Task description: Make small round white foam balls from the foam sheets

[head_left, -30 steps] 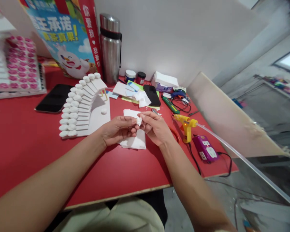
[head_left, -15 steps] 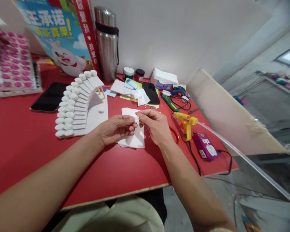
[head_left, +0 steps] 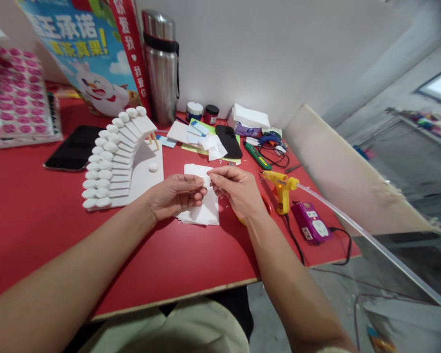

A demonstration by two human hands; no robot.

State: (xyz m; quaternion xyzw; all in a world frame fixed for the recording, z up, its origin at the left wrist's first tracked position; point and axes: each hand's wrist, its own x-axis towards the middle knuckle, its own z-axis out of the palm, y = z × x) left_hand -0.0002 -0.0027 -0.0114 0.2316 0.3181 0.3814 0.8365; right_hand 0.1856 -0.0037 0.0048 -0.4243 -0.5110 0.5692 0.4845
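Note:
My left hand (head_left: 176, 196) pinches a small white piece (head_left: 206, 182) between thumb and fingers; its exact kind is too small to make out. Thumb and fingertips of my right hand (head_left: 238, 192) close on the other side of the same piece. Both hands are above a stack of white paper sheets (head_left: 202, 216). To the left stands a white curved model staircase (head_left: 120, 186) with padded white ovals (head_left: 103, 183) along its outer edge. One loose white oval (head_left: 153, 167) lies on its base.
A yellow glue gun (head_left: 282, 189) with a long clear stick stands right of my hands, beside a purple power socket (head_left: 311, 223). Behind are a black phone (head_left: 228, 141), a green-handled tool (head_left: 256, 156) and a steel flask (head_left: 161, 73). A dark tablet (head_left: 71, 148) lies at left.
My right hand's fingers have shifted very slightly at the white piece. The view has moved a little; otherwise both hands hold the same pose.

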